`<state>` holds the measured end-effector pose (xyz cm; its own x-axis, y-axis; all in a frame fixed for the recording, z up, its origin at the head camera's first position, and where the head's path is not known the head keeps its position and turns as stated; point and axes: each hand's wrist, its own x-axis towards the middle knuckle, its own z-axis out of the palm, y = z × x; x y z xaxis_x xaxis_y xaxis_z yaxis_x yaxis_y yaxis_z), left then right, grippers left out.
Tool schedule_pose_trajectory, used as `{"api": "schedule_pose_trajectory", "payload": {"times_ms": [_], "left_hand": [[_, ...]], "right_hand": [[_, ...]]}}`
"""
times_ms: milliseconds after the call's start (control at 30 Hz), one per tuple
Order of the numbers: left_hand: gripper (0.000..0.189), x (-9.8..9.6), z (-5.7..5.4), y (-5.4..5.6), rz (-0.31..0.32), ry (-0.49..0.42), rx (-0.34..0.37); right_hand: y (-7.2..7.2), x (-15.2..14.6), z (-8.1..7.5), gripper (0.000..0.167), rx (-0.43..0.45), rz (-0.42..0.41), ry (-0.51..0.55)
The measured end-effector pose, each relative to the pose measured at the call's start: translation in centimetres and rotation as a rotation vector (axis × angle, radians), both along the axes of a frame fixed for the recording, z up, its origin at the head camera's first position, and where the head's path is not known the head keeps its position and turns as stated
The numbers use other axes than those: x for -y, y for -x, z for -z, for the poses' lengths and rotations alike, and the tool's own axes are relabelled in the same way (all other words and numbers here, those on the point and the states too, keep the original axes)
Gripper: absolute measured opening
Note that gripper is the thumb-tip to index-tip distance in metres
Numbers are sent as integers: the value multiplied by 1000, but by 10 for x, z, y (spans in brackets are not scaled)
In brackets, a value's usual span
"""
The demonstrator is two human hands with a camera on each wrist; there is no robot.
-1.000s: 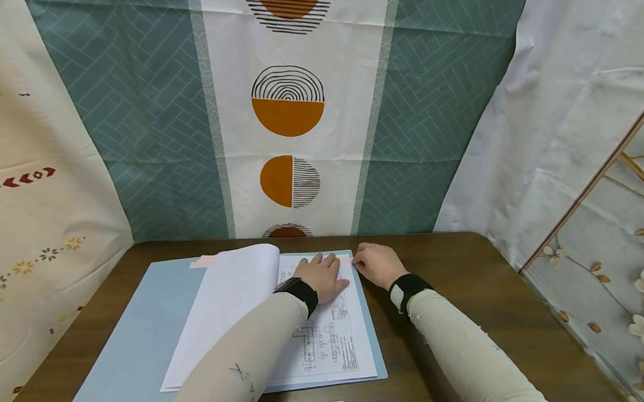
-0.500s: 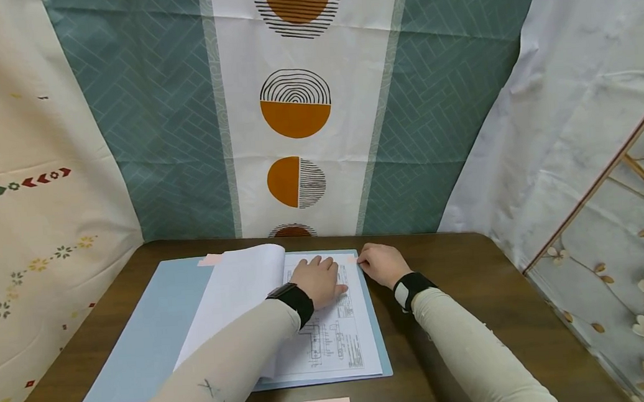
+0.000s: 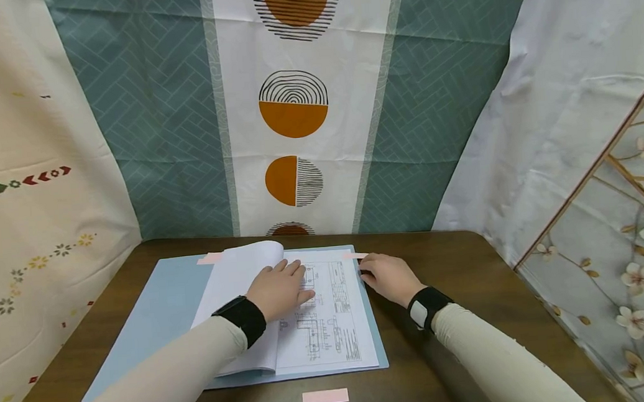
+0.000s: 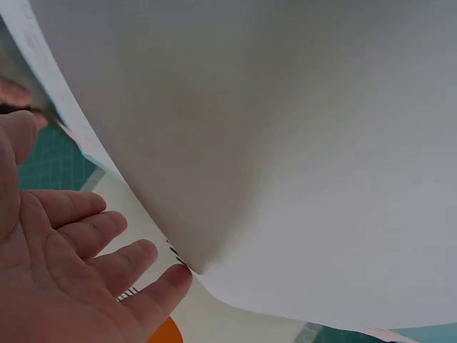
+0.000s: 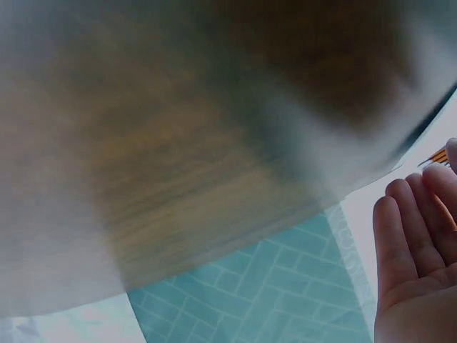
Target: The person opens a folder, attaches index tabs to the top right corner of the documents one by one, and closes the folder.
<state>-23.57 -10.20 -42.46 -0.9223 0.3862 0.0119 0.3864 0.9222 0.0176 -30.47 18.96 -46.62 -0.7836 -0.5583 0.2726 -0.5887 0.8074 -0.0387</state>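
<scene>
A stack of white sheets printed with technical drawings (image 3: 331,337) lies in an open light-blue folder (image 3: 140,326). Turned pages (image 3: 229,279) curl over to the left. My left hand (image 3: 279,289) rests with spread, straight fingers by the curled fold; in the left wrist view the left hand (image 4: 93,264) has one fingertip at a page's edge. At the upper right edge of the sheets a pink sticky tab (image 3: 355,256) sticks out. Just beside it is my right hand (image 3: 390,277), its fingers loosely bent. Straight fingers (image 5: 421,221) show in the right wrist view.
A pad of pink sticky notes (image 3: 325,398) lies on the brown table (image 3: 444,342) near the front. Another pink tab (image 3: 209,258) shows at the top edge of the turned pages. Patterned cloths (image 3: 181,111) hang behind and at both sides.
My left hand has slid left from the drawing sheet to the page fold. The right hand has drawn back slightly from the pink tab, which is now more visible.
</scene>
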Motion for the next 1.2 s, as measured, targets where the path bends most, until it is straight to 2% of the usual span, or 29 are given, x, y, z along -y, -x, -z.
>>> {"api": "schedule_pose_trajectory", "payload": {"times_ms": [267, 467, 733, 967, 1200], "left_hand": [[72, 21, -9, -21, -24, -49, 12], [73, 33, -13, -38, -39, -108, 44], [70, 56, -14, -62, -65, -167, 31], [70, 89, -13, -77, -134, -220, 17], [73, 144, -5, -81, -238, -242, 36]], "right_hand": [[-35, -7, -4, 25, -18, -60, 30], [-63, -10, -4, 27, -33, -109, 37], [-96, -21, 0, 27, -5, -138, 23], [-121, -28, 1, 24, 9, -199, 32], [-134, -32, 0, 23, 60, -275, 36]]}}
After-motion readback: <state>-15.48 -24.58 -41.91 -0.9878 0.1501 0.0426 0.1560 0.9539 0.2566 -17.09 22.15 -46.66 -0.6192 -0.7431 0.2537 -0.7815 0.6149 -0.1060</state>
